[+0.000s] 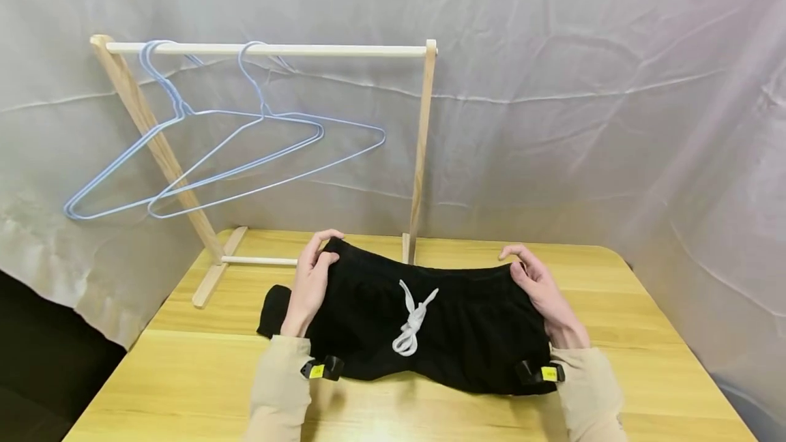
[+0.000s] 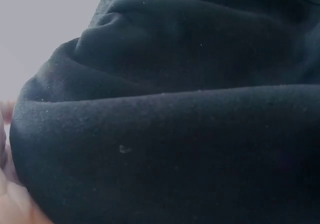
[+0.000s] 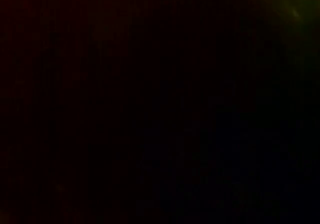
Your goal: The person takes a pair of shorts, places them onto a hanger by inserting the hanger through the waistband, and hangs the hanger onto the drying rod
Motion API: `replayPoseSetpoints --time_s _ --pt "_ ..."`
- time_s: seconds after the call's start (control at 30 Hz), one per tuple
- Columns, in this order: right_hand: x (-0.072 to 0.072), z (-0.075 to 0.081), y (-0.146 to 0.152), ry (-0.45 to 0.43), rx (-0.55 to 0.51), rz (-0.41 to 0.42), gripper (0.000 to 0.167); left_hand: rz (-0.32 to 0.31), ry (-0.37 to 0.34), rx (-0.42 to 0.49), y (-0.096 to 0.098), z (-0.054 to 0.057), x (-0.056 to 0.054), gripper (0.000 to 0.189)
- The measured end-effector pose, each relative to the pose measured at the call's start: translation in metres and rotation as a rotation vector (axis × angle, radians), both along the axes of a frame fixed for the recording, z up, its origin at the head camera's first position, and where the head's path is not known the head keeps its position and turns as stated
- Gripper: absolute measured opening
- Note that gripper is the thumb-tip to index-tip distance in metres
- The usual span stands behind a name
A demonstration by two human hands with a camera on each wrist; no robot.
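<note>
Black drawstring pants (image 1: 473, 319) are held up by their waistband over the table, a white drawstring (image 1: 413, 322) tied in a bow at the front. At the waistband's left corner, my left hand (image 1: 312, 285) pinches the cloth between thumb and fingers. My right hand (image 1: 543, 288) pinches the opposite corner. In the left wrist view the black cloth (image 2: 175, 144) fills most of the picture, with part of the left hand (image 2: 17, 201) at the lower left edge. The right wrist view is almost wholly dark. A folded piece of black cloth (image 1: 274, 311) shows left of my left wrist.
A wooden rack (image 1: 424, 149) with a white top bar (image 1: 344, 50) stands at the back left of the table (image 1: 184, 374). Several light-blue wire hangers (image 1: 270, 186) hang from the bar. A grey curtain (image 1: 552, 121) closes off the back and sides.
</note>
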State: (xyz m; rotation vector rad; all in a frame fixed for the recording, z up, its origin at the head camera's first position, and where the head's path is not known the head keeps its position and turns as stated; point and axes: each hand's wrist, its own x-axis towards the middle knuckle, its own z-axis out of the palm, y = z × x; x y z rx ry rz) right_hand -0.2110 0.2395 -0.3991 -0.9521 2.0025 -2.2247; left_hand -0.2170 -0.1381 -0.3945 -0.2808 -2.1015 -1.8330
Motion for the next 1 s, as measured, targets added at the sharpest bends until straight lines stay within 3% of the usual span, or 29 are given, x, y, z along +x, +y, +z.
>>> replayPoseSetpoints --time_s 0.2,0.33,0.53,0.73,0.87,1.0 --pt "0.007 -0.003 0.0 0.004 -0.051 0.052 0.015 -0.025 -0.041 0.023 -0.002 -0.008 0.008 0.028" --pt "0.012 -0.007 0.0 0.012 -0.063 0.072 0.02 -0.048 -0.06 0.021 -0.002 -0.008 0.011 0.027" --pt "0.018 -0.011 0.001 0.049 -0.036 0.054 0.023 -0.111 0.013 0.009 -0.001 -0.008 0.014 0.027" --pt "0.025 -0.005 0.003 0.011 0.012 0.011 0.034 -0.056 0.04 -0.024 0.0 -0.006 0.016 0.027" --pt "0.027 -0.001 0.003 -0.057 -0.033 0.006 0.044 -0.008 0.024 -0.005 -0.001 -0.006 0.016 0.025" --pt "0.027 0.002 -0.002 -0.08 -0.044 -0.142 0.047 0.005 0.037 0.023 -0.001 -0.007 0.016 0.023"
